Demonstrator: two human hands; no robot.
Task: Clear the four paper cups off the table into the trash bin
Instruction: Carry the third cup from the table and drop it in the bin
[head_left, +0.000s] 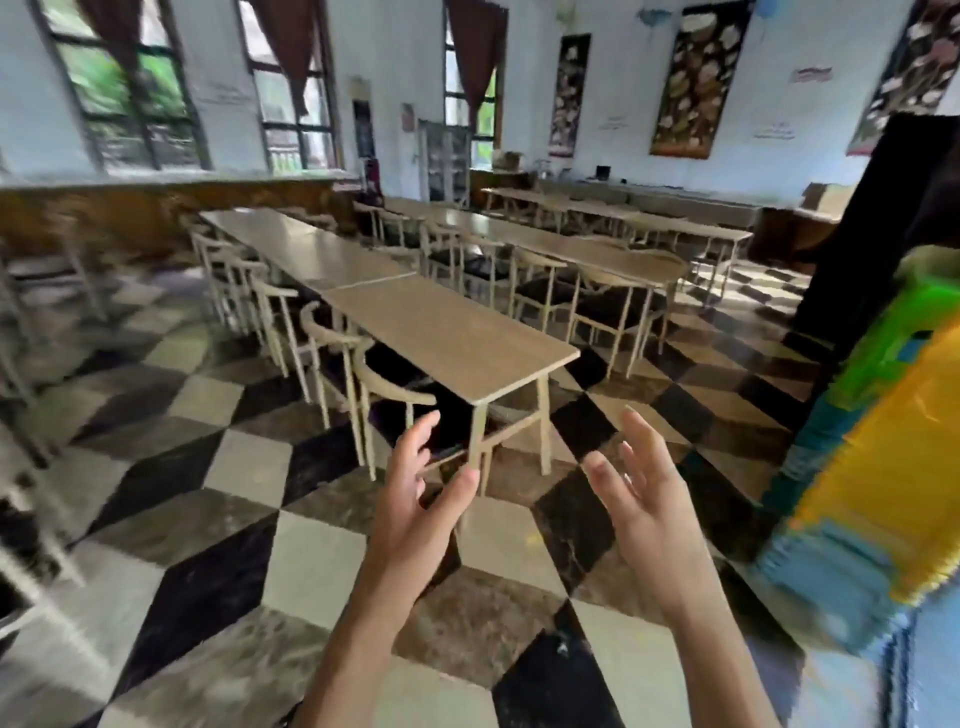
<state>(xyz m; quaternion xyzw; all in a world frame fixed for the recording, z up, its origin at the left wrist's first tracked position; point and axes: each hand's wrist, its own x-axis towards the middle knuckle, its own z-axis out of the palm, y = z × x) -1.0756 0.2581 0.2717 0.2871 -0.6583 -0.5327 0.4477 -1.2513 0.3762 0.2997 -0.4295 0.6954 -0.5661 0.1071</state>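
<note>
Two empty hands, left (415, 499) and right (636, 499), fingers spread, before a table (447, 332); blurred colourful object (878, 467) cut off at right.

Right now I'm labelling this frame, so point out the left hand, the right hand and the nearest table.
left hand (415, 488): head view, on the palm.
right hand (641, 499): head view, on the palm.
nearest table (447, 338): head view, on the bare wooden top.

We see two bare forearms with no sleeves, watch, rings or gloves. Our left hand (415, 506) and right hand (641, 512) are slender, with long fingers and short, unpainted nails.
</note>
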